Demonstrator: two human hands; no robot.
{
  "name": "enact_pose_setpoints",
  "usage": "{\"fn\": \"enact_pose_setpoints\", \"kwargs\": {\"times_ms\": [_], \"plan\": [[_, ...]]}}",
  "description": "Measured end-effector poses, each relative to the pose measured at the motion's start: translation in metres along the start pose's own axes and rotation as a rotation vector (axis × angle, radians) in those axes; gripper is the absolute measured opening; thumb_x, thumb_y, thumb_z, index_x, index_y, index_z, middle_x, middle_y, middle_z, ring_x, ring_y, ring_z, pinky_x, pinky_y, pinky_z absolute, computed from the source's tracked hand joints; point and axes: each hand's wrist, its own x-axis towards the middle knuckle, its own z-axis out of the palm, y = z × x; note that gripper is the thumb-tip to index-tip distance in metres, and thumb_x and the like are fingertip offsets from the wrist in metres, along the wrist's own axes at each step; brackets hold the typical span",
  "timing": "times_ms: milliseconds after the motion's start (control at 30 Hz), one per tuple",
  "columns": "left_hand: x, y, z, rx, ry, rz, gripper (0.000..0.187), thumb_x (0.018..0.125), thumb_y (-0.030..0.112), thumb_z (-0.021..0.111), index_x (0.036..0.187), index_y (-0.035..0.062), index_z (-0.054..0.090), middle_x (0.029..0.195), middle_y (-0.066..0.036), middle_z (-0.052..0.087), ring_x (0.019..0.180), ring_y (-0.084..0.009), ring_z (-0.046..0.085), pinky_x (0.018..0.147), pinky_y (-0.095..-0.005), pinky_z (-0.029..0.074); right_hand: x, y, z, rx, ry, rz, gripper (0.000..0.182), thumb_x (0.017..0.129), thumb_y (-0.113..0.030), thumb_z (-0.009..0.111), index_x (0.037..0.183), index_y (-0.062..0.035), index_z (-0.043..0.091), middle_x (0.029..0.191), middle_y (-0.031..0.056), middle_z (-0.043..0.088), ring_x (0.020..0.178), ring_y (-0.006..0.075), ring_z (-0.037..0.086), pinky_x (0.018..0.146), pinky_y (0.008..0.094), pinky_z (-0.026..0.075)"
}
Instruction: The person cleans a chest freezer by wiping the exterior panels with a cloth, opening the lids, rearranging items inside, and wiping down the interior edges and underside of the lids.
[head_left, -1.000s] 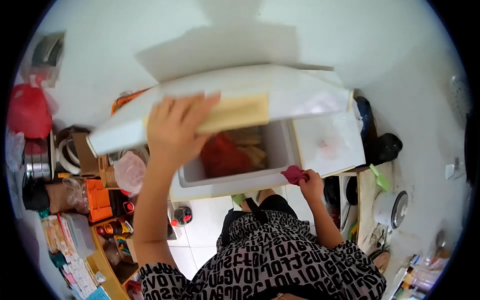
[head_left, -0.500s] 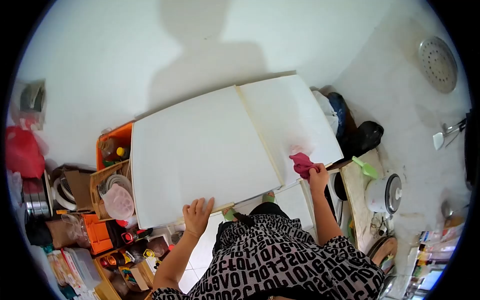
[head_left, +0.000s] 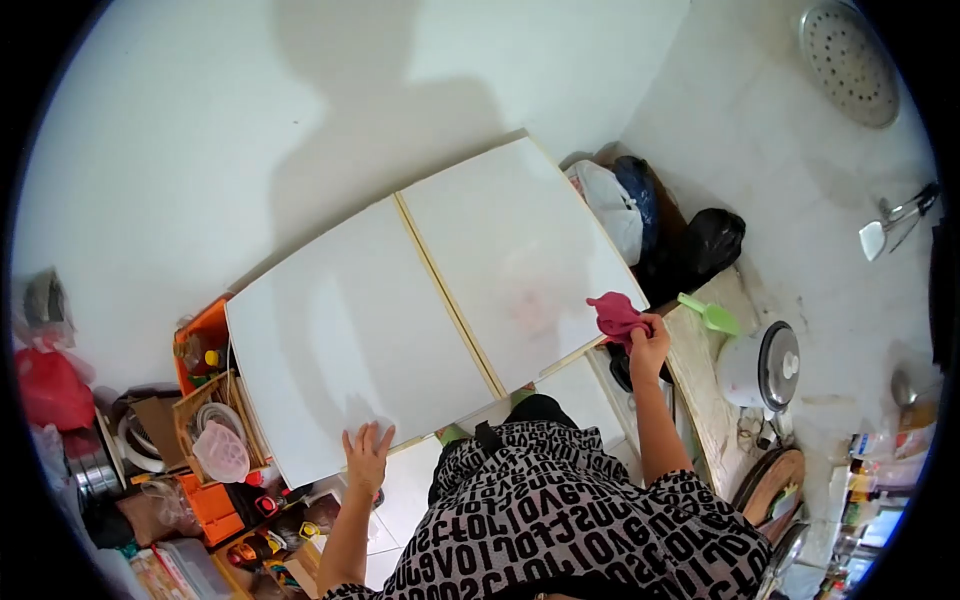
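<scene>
In front of me is a large glossy white two-panel surface [head_left: 330, 350] against the wall, with a yellowish seam [head_left: 450, 295] between its panels. My right hand [head_left: 650, 345] grips a crumpled maroon cloth [head_left: 617, 318] at the lower right edge of the right panel. A faint pink smudge or reflection shows on that panel left of the cloth. Fingers spread, my left hand [head_left: 367, 458] rests at the lower edge of the left panel and holds nothing.
A wooden counter at right carries a green scoop [head_left: 712, 316] and a lidded pot [head_left: 757, 367]. Plastic bags [head_left: 708, 245] sit behind the right panel. At left stand an orange crate [head_left: 205, 335], a basket [head_left: 190, 420] with a pink colander [head_left: 220, 452], and crowded bottles.
My view has turned, so the white surface now appears more tilted. The cloth in my right hand has moved across the right panel toward its right edge. My left hand stays at the lower edge.
</scene>
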Motion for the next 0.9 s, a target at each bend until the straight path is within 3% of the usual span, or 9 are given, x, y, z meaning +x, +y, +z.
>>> {"fn": "enact_pose_setpoints", "kwargs": {"times_ms": [133, 233, 467, 567, 633, 700, 767, 833, 900], "plan": [[0.038, 0.021, -0.05, -0.08, -0.194, -0.019, 0.07, 0.071, 0.008, 0.069, 0.137, 0.0203, 0.049, 0.135, -0.014, 0.043, 0.124, -0.0322, 0.043, 0.106, -0.0635, 0.027, 0.011, 0.019, -0.002, 0.149, 0.042, 0.06, 0.01, 0.077, 0.003, 0.055, 0.086, 0.0, 0.059, 0.073, -0.0009, 0.052, 0.062, 0.0054, 0.045, 0.052, 0.0205, 0.038], [0.089, 0.057, -0.055, -0.393, -0.128, -0.01, 0.08, 0.069, 0.014, 0.079, 0.14, 0.0137, 0.043, 0.136, -0.017, 0.043, 0.123, -0.036, 0.044, 0.105, -0.0464, 0.037, 0.017, 0.032, -0.007, 0.282, 0.024, 0.137, 0.009, 0.077, 0.003, 0.054, 0.085, -0.0012, 0.058, 0.071, -0.0016, 0.05, 0.056, 0.0043, 0.043, 0.046, 0.0204, 0.036], [0.26, 0.192, -0.092, -0.578, 0.187, -0.207, 0.089, 0.06, 0.033, 0.088, 0.136, 0.0117, 0.046, 0.149, -0.026, 0.023, 0.134, -0.0424, 0.029, 0.107, -0.0468, 0.033, 0.023, 0.041, -0.031, 0.256, -0.003, 0.166, 0.009, 0.078, 0.002, 0.053, 0.085, -0.0012, 0.058, 0.066, -0.0016, 0.052, 0.049, 0.0041, 0.042, 0.042, 0.0207, 0.032], [0.315, 0.209, -0.08, -0.341, 0.349, -0.102, 0.075, 0.06, 0.031, 0.088, 0.124, 0.008, 0.055, 0.136, -0.03, 0.044, 0.119, -0.0407, 0.048, 0.097, -0.0454, 0.042, 0.029, 0.056, -0.061, 0.28, -0.3, 0.264, 0.019, 0.077, -0.007, 0.047, 0.089, 0.0001, 0.06, 0.071, 0.0002, 0.055, 0.054, 0.0057, 0.047, 0.047, 0.021, 0.036], [0.335, 0.2, -0.068, -0.945, -0.037, -0.437, 0.054, 0.063, 0.018, 0.082, 0.111, 0.0047, 0.06, 0.102, -0.026, 0.064, 0.087, -0.0314, 0.064, 0.077, -0.0419, 0.05, 0.031, 0.061, -0.071, 0.309, -0.375, 0.239, 0.021, 0.078, -0.015, 0.05, 0.089, -0.0002, 0.061, 0.078, 0.0018, 0.058, 0.064, 0.008, 0.051, 0.057, 0.0221, 0.041], [0.337, 0.19, -0.053, -0.96, 0.345, -0.547, 0.041, 0.066, 0.003, 0.071, 0.104, -0.0006, 0.059, 0.074, -0.014, 0.064, 0.062, -0.0187, 0.06, 0.058, -0.0338, 0.049, 0.029, 0.074, -0.079, 0.469, -0.498, 0.25, 0.021, 0.081, -0.011, 0.05, 0.094, -0.0003, 0.063, 0.09, 0.0028, 0.061, 0.079, 0.0109, 0.057, 0.072, 0.0244, 0.046], [0.328, 0.163, -0.044, -1.202, 0.472, -0.692, 0.031, 0.068, -0.007, 0.059, 0.098, -0.0021, 0.057, 0.077, -0.008, 0.062, 0.065, -0.0119, 0.057, 0.055, -0.0258, 0.045, 0.021, 0.082, -0.066, 0.487, -0.451, 0.412, 0.021, 0.084, -0.014, 0.053, 0.096, -0.0002, 0.063, 0.092, 0.0035, 0.062, 0.081, 0.0117, 0.058, 0.073, 0.0255, 0.047], [0.31, 0.134, -0.058, -1.319, 0.655, -0.684, 0.056, 0.071, -0.011, 0.056, 0.126, -0.0067, 0.049, 0.087, -0.009, 0.063, 0.071, -0.0124, 0.06, 0.056, -0.0225, 0.046, 0.015, 0.096, -0.05, 0.485, -0.395, 0.696, 0.029, 0.09, -0.025, 0.06, 0.104, 0.0005, 0.063, 0.098, 0.0054, 0.065, 0.086, 0.0141, 0.06, 0.078, 0.0288, 0.048], [0.291, 0.112, -0.096, -1.309, 0.736, -0.751, 0.04, 0.072, -0.013, 0.053, 0.111, -0.0025, 0.056, 0.087, -0.005, 0.061, 0.07, -0.0111, 0.057, 0.057, -0.0236, 0.046, 0.008, 0.097, -0.03, 0.405, -0.39, 0.812, 0.031, 0.09, -0.025, 0.062, 0.11, -0.0012, 0.061, 0.1, 0.0067, 0.065, 0.088, 0.0163, 0.062, 0.081, 0.0296, 0.049]]}}
